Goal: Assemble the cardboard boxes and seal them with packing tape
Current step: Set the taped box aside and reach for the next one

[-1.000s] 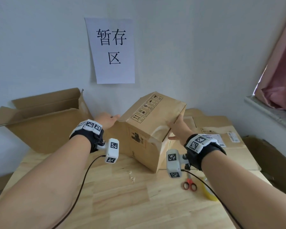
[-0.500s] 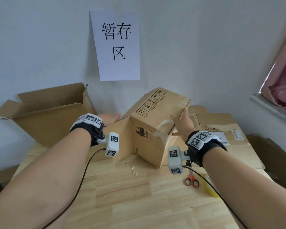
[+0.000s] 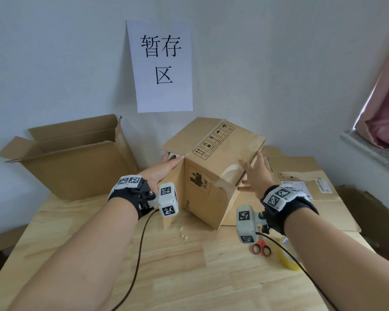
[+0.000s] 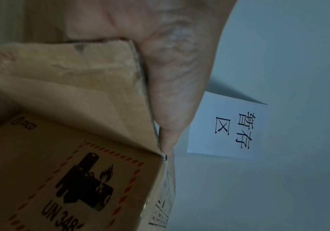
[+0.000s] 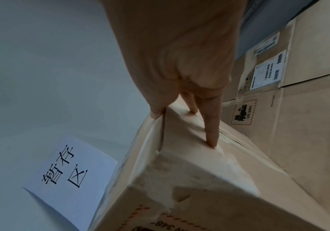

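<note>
A brown cardboard box (image 3: 211,142) with a battery hazard label stands tilted on the wooden table (image 3: 189,277), one bottom edge down. My left hand (image 3: 164,167) is at its open left end. The left wrist view shows a flap (image 4: 81,96) of this box held between my thumb (image 4: 172,93) and fingers. My right hand (image 3: 254,173) is at the taped right end of the box (image 5: 179,179). There its thumb (image 5: 156,112) lies on the top edge and straight fingers (image 5: 211,137) press the end face. A roll of clear yellowish tape (image 3: 288,259) lies under my right forearm.
Red-handled scissors (image 3: 262,248) lie beside the tape. A bigger open box (image 3: 76,171) stands at the back left against the wall. Flattened boxes (image 3: 301,176) with labels are stacked at the right. A scrap of clear tape (image 3: 183,234) lies on the table in front of the box.
The box has turned so its hazard-label face points toward me, and its left flap has swung out. My left hand has moved onto that flap; my right hand stays on the right end.
</note>
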Demonstrator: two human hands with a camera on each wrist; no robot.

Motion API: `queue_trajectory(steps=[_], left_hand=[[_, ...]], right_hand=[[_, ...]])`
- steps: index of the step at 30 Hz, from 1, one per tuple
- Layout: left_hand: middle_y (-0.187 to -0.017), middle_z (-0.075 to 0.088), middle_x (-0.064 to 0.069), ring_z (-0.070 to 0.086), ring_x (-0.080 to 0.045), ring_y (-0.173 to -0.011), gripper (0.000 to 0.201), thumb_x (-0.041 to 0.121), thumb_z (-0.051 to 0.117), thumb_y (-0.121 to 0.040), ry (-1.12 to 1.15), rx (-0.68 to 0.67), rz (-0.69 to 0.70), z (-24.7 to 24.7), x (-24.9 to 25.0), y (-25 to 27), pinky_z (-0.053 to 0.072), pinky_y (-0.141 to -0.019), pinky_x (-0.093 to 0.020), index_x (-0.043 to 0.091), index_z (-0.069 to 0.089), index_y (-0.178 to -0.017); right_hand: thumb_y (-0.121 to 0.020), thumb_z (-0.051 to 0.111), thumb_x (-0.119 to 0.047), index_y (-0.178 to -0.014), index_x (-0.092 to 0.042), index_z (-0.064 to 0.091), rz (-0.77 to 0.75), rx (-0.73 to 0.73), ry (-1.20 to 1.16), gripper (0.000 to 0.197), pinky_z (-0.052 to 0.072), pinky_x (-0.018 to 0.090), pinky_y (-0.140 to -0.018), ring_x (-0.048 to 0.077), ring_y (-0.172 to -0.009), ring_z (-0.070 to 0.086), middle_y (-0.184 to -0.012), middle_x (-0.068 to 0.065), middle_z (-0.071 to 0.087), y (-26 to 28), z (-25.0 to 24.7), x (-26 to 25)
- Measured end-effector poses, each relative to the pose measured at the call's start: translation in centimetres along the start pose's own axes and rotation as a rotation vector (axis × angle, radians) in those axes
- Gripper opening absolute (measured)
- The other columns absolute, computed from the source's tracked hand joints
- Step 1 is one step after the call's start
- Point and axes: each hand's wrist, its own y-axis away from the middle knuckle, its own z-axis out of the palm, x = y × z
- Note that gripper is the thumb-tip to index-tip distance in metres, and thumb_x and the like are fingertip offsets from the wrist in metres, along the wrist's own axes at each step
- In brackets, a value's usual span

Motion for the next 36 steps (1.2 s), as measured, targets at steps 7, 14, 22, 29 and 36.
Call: queue_trajectory(steps=[7,14,22,29,36], left_hand=[[-0.119,0.058,0.004,0.054,-0.012,-0.113,0.065,-0.001,0.06,-0.088,0.021,0.145,0.31,2.0,1.1,0.5,0.036,-0.108,-0.035,0.023,0.028,-0.14],[-0.106,0.061,0.012,0.06,-0.008,-0.101,0.059,0.001,0.047,-0.095,-0.148,0.294,0.488,4.3,3.2,2.6,0.045,-0.079,-0.019,0.031,0.028,-0.142],[-0.112,0.064,0.0,0.062,-0.023,-0.1,0.037,0.019,0.04,-0.098,-0.44,0.164,0.447,9.8,-0.1,0.1,0.053,-0.085,-0.037,0.031,0.042,-0.132],[-0.124,0.06,-0.006,0.061,-0.026,-0.105,0.065,0.022,0.046,-0.096,-0.767,-0.129,0.375,12.7,-2.1,-1.0,0.052,-0.088,-0.037,0.036,0.011,-0.149],[-0.138,0.051,-0.007,0.049,-0.025,-0.123,0.063,0.047,0.055,-0.091,-0.927,-0.237,0.212,11.4,-4.8,-1.7,0.039,-0.097,-0.028,0.012,0.039,-0.141]], right_hand=[[-0.091,0.057,-0.033,-0.147,-0.036,0.017,-0.159,-0.117,0.141,0.068,0.054,0.043,-0.089,0.025,-0.11,0.059,-0.133,0.008,0.053,0.6,0.3,0.4],[-0.088,0.065,-0.026,-0.149,-0.02,0.026,-0.209,-0.159,0.098,0.072,0.036,0.043,-0.109,0.022,-0.134,0.038,-0.151,0.005,0.032,1.0,0.6,-0.6],[-0.083,0.063,-0.046,-0.152,-0.019,0.014,-0.131,-0.449,-0.027,0.089,0.034,0.047,-0.11,0.026,-0.138,0.03,-0.154,0.006,0.024,3.5,0.2,-1.4],[-0.093,0.057,-0.038,-0.151,-0.017,0.016,-0.024,-0.247,-0.103,0.074,0.053,0.037,-0.085,0.028,-0.122,0.05,-0.148,0.011,0.035,3.0,-1.2,-1.2],[-0.098,0.045,-0.038,-0.149,-0.016,0.025,0.108,-0.089,-0.053,0.059,0.055,0.037,-0.081,0.028,-0.113,0.054,-0.136,0.01,0.046,2.2,-1.9,1.9]])
